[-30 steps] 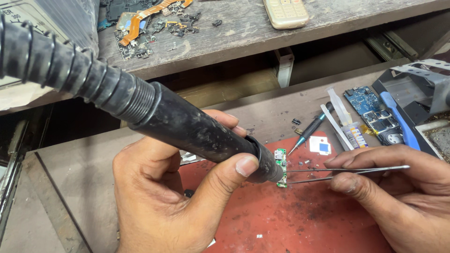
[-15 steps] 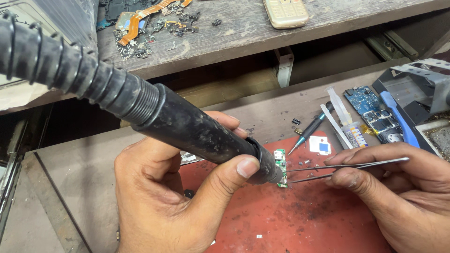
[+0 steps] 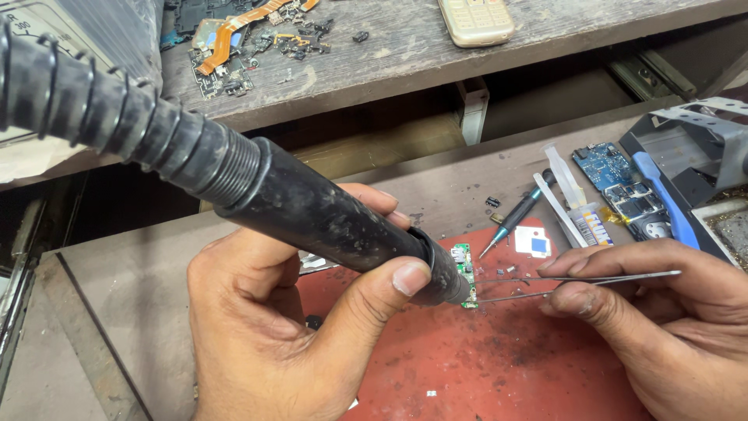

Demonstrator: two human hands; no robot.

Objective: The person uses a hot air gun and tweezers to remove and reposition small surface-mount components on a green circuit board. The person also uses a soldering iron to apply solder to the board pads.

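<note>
Red mat [image 3: 506, 366]: lies under both hands, speckled with scorch marks and tiny loose parts.
Left hand [image 3: 288, 327]: fingers wrapped around the black hot-air wand [image 3: 327, 214], thumb [image 3: 389, 288] pressed along its side just behind the nozzle.
Right hand [image 3: 662, 312]: thumb and forefinger pinched on the tweezers [image 3: 576, 282], whose tips reach leftward to the board.
Board [image 3: 465, 273]: small and green, on the mat, right at the nozzle mouth and just beyond the left thumb tip.
Risk, heat: the nozzle sits nearly on the board; held in one spot, it could likely scorch it or lift nearby parts.
Risk, slip: the tweezers seem to be the only thing steadying the board; a twitch could flick it off the mat.
Risk, thumb: it rests close to the hot end and could get burned.
Nearby: a screwdriver [image 3: 518, 214] and a blue board [image 3: 623, 187] lie beyond the right fingers.
</note>
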